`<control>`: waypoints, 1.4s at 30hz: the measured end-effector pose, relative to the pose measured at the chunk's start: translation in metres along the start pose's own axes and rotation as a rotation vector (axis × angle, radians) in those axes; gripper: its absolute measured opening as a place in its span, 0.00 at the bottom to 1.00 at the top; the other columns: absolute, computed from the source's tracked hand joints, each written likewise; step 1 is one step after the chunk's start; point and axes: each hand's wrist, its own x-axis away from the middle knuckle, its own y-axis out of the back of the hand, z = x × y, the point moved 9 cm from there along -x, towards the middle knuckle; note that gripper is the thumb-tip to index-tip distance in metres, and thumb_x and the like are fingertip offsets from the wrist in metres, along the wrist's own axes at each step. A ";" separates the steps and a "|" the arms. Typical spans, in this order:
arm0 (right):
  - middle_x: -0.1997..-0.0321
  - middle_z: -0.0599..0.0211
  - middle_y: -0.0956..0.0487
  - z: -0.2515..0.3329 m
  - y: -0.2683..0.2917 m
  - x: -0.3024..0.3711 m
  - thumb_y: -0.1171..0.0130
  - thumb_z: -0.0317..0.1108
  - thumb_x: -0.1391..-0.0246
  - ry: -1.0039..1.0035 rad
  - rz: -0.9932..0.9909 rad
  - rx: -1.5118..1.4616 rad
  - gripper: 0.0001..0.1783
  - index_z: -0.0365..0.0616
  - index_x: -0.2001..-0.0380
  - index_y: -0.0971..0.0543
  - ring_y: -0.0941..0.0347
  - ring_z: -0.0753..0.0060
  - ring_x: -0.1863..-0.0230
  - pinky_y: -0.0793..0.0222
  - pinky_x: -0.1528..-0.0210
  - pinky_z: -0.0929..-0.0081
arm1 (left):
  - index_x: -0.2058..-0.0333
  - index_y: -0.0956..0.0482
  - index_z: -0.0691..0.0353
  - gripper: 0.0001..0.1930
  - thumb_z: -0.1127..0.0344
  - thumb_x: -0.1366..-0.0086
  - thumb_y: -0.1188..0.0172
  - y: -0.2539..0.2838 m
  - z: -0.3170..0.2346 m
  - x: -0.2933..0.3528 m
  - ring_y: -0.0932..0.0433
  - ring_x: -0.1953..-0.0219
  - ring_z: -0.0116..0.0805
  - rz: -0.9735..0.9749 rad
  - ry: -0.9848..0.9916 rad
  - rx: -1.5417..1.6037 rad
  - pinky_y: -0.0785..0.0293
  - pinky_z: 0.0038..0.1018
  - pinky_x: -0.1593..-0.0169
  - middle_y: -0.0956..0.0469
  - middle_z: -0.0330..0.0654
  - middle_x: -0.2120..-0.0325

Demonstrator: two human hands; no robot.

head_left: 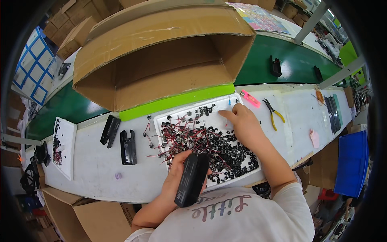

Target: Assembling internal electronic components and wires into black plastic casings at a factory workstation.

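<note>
My left hand (174,173) is wrapped round a black plastic housing (192,179), an oblong shell held tilted over the tray's near edge. Over the far right part of a white foam tray (159,119) reaches my right hand (244,123), its fingers apart and nothing visible between them. The tray holds a heap of small black caps (225,151) and small parts with red and black wires (181,135). A few loose black caps (207,109) lie near its far side. Some wired parts (149,133) spill past the tray's left edge.
Two black housings (109,131) (128,147) lie left of the tray. A second white tray (68,149) stands farther left. Right are a pink marker-like item (250,99) and yellow-handled pliers (274,114). Behind, a large cardboard box (161,44) borders a green conveyor (258,60).
</note>
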 end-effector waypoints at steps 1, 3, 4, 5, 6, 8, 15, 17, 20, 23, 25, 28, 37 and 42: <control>0.74 0.59 0.31 0.003 0.001 -0.001 0.48 0.19 0.66 0.002 0.001 -0.002 0.23 0.47 0.62 0.24 0.32 0.53 0.70 0.35 0.66 0.64 | 0.49 0.43 0.49 0.21 0.45 0.34 0.60 -0.006 -0.005 0.003 0.25 0.71 0.41 0.006 -0.044 0.003 0.25 0.29 0.70 0.28 0.57 0.62; 0.72 0.60 0.30 0.018 0.014 -0.004 0.46 0.18 0.63 0.042 -0.064 -0.120 0.21 0.45 0.60 0.23 0.32 0.57 0.68 0.34 0.65 0.67 | 0.49 0.44 0.51 0.22 0.45 0.34 0.61 -0.007 -0.009 0.005 0.25 0.72 0.41 0.010 -0.089 0.006 0.25 0.29 0.70 0.27 0.57 0.62; 0.72 0.60 0.30 0.027 0.016 -0.003 0.46 0.20 0.59 0.038 0.006 -0.317 0.18 0.44 0.60 0.23 0.31 0.58 0.68 0.34 0.64 0.68 | 0.49 0.43 0.54 0.22 0.46 0.34 0.61 -0.006 -0.002 0.003 0.24 0.72 0.39 0.000 0.000 0.029 0.25 0.28 0.69 0.27 0.56 0.63; 0.71 0.60 0.29 0.039 0.017 -0.001 0.45 0.22 0.55 0.038 0.077 -0.518 0.15 0.43 0.60 0.23 0.31 0.58 0.67 0.34 0.63 0.69 | 0.49 0.42 0.57 0.22 0.47 0.33 0.61 -0.003 0.006 0.003 0.24 0.72 0.38 -0.016 0.084 0.052 0.25 0.28 0.69 0.27 0.55 0.63; 0.67 0.59 0.27 0.053 0.018 0.000 0.45 0.27 0.50 0.117 0.156 -0.674 0.12 0.41 0.59 0.24 0.30 0.59 0.64 0.34 0.61 0.70 | 0.49 0.42 0.57 0.22 0.47 0.33 0.61 -0.001 0.006 0.002 0.24 0.72 0.38 -0.018 0.084 0.052 0.25 0.28 0.69 0.27 0.55 0.63; 0.65 0.59 0.26 0.071 0.016 0.004 0.45 0.25 0.50 0.145 0.237 -0.880 0.13 0.40 0.59 0.24 0.29 0.59 0.62 0.33 0.60 0.70 | 0.52 0.37 0.62 0.22 0.49 0.32 0.61 0.004 0.025 0.001 0.24 0.71 0.33 -0.075 0.325 -0.033 0.24 0.28 0.68 0.27 0.51 0.64; 0.66 0.60 0.24 0.086 0.019 0.015 0.44 0.26 0.50 0.294 0.459 -1.157 0.13 0.39 0.59 0.23 0.28 0.64 0.67 0.32 0.65 0.73 | 0.56 0.32 0.61 0.14 0.58 0.33 0.56 0.001 0.025 0.002 0.23 0.71 0.30 -0.184 0.468 -0.106 0.21 0.27 0.70 0.26 0.42 0.68; 0.65 0.60 0.24 0.091 0.022 0.020 0.42 0.28 0.50 0.301 0.537 -1.219 0.14 0.38 0.58 0.23 0.29 0.66 0.68 0.33 0.67 0.75 | 0.56 0.32 0.61 0.13 0.59 0.33 0.55 0.003 0.027 0.005 0.23 0.72 0.30 -0.198 0.485 -0.126 0.21 0.27 0.70 0.25 0.41 0.68; 0.66 0.58 0.24 0.101 0.034 0.027 0.41 0.28 0.51 0.458 0.477 -1.266 0.14 0.39 0.59 0.23 0.28 0.65 0.70 0.33 0.71 0.75 | 0.57 0.32 0.61 0.12 0.61 0.34 0.54 0.012 0.037 0.007 0.23 0.74 0.30 -0.205 0.521 -0.133 0.22 0.25 0.72 0.25 0.41 0.68; 0.70 0.59 0.24 0.097 0.031 0.032 0.40 0.27 0.52 0.407 0.435 -1.204 0.11 0.39 0.62 0.22 0.27 0.65 0.72 0.33 0.73 0.75 | 0.55 0.34 0.61 0.10 0.66 0.34 0.53 0.009 0.045 -0.002 0.25 0.63 0.27 -0.058 0.403 -0.062 0.28 0.19 0.59 0.26 0.40 0.65; 0.73 0.65 0.23 0.086 0.028 0.032 0.43 0.27 0.50 0.229 0.403 -1.095 0.09 0.42 0.64 0.22 0.27 0.71 0.74 0.33 0.73 0.78 | 0.49 0.40 0.61 0.18 0.68 0.36 0.50 -0.002 0.035 -0.005 0.28 0.57 0.27 0.075 0.207 -0.278 0.33 0.20 0.53 0.29 0.42 0.60; 0.76 0.69 0.22 0.066 0.017 0.037 0.47 0.28 0.46 -0.071 0.367 -1.215 0.07 0.41 0.64 0.23 0.27 0.80 0.75 0.33 0.73 0.81 | 0.41 0.51 0.58 0.38 0.76 0.47 0.38 -0.012 0.013 0.001 0.28 0.56 0.32 0.155 -0.026 -0.425 0.29 0.25 0.55 0.34 0.46 0.53; 0.75 0.65 0.24 0.055 0.009 0.016 0.45 0.33 0.47 0.021 0.241 -0.818 0.09 0.40 0.64 0.24 0.27 0.70 0.73 0.33 0.70 0.75 | 0.46 0.39 0.66 0.29 0.76 0.47 0.40 0.004 0.005 0.007 0.27 0.59 0.28 0.090 -0.184 -0.461 0.28 0.23 0.58 0.30 0.44 0.56; 0.61 0.64 0.29 0.090 -0.004 0.007 0.38 0.37 0.59 0.379 0.186 -0.246 0.17 0.47 0.62 0.23 0.33 0.60 0.57 0.35 0.55 0.67 | 0.47 0.37 0.66 0.27 0.74 0.46 0.40 0.002 0.012 0.009 0.28 0.60 0.27 0.120 -0.065 -0.313 0.30 0.23 0.55 0.29 0.41 0.58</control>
